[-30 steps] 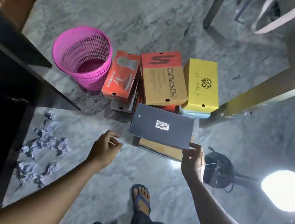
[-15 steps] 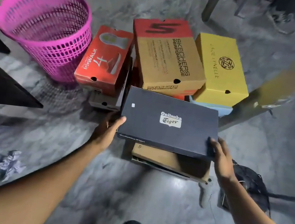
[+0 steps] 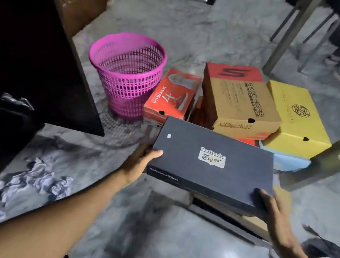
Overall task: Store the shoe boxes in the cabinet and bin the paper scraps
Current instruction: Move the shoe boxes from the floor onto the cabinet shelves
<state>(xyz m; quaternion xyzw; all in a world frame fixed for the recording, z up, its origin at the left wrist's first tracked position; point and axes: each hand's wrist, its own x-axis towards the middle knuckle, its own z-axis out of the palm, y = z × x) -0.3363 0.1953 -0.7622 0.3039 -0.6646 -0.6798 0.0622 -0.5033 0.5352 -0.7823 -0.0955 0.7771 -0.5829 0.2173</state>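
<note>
Box-storing step in hand: left hand (image 3: 139, 164) and right hand (image 3: 272, 211), apart, grip opposite ends of the flat dark-navy cardboard shoe box (image 3: 213, 161), held above the floor; next, I judge, swing it leftward into the dark wooden cabinet (image 3: 16, 71).

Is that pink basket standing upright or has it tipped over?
Upright. The pink basket stands on its base on the floor, open rim facing up, beside the red shoe box.

"Onitsuka Tiger" on navy box (image 3: 212, 163); "Skechers Performance", brown box (image 3: 240, 102)
</note>
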